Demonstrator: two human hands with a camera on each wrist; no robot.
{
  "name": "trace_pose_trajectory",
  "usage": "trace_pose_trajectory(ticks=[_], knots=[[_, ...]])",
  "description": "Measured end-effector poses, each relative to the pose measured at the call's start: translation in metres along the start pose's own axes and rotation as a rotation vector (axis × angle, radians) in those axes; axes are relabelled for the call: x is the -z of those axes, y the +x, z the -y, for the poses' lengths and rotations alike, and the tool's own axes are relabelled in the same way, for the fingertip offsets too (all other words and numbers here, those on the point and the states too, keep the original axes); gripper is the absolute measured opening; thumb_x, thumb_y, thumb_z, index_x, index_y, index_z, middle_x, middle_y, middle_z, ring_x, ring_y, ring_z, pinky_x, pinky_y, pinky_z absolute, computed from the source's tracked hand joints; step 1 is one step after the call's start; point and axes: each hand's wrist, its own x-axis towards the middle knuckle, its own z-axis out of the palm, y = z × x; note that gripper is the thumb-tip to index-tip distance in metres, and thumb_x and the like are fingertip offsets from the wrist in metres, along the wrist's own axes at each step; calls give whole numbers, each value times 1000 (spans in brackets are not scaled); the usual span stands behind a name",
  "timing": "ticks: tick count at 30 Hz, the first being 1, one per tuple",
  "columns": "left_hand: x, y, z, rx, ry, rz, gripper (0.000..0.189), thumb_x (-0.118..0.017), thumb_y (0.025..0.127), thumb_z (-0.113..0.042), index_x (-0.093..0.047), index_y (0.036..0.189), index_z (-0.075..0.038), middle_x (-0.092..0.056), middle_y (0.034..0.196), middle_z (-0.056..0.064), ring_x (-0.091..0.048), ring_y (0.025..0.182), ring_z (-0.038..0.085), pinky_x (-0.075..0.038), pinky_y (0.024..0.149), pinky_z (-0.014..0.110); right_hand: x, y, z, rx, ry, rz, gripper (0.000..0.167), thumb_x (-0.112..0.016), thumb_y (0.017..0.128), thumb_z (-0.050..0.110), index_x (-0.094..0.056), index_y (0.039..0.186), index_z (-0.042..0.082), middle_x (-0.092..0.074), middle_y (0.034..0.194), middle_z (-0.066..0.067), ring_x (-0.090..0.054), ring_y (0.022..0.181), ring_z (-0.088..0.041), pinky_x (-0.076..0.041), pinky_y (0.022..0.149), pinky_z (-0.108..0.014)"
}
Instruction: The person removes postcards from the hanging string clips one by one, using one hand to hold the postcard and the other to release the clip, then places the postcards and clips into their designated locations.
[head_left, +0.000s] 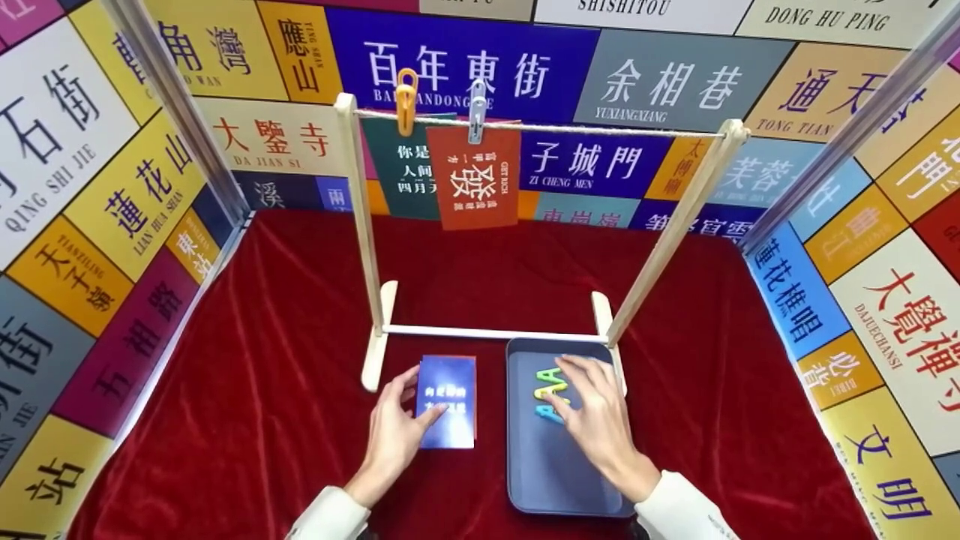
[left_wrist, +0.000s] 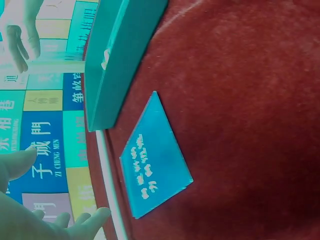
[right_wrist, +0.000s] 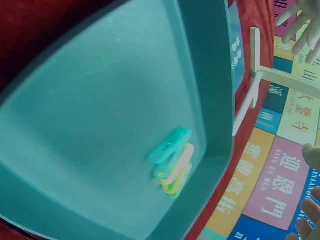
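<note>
A small stack of cards with a blue, white-lettered card [head_left: 448, 375] on top lies on the red cloth. My left hand [head_left: 396, 424] is at its left side, thumb overlapping the card in the head view; the left wrist view shows the fingers spread, apart from the card [left_wrist: 156, 162]. To the right, a grey-blue tray [head_left: 536, 480] holds several clothespins [right_wrist: 175, 162], green, yellow and blue, side by side. Over them hovers my right hand [head_left: 600, 412], thumb and fingers parted, with nothing held.
Behind the tray stands a wooden rack [head_left: 364, 225] with a rope [head_left: 600, 131] strung across. An orange clothespin [head_left: 406, 112] holds a dark green card [head_left: 394, 176] there, and a grey clothespin [head_left: 476, 112] a red card [head_left: 480, 187]. Lettered panels [head_left: 465, 60] wall the booth.
</note>
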Motion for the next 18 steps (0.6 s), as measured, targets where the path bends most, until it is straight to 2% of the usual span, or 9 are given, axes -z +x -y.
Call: trace_pose_trajectory(ticks=[7, 12, 18], knots=[[5, 4, -17, -18, -36, 20, 66, -85, 79, -10, -57, 138, -8, -62, 131, 16, -63, 119, 35, -60, 93, 50, 7, 15, 8, 19, 57, -3, 57, -93, 66, 11, -72, 117, 1, -70, 117, -13, -59, 109, -30, -45, 95, -40], [9, 5, -28, -54, -42, 16, 65, -86, 79, -12, -58, 137, -8, -63, 131, 14, -63, 119, 33, -61, 92, 48, 13, 25, 15, 0, 91, -1, 56, -92, 68, 11, -71, 119, 0, -69, 119, -14, -59, 110, -31, -45, 96, -35], [12, 5, -40, -77, -77, 16, 66, -86, 79, -13, -57, 138, -9, -63, 132, 13, -63, 120, 32, -62, 92, 42, 16, 37, 22, 19, 128, -36, 55, -91, 69, 8, -70, 119, -2, -68, 120, -16, -59, 111, -31, -44, 101, -25]])
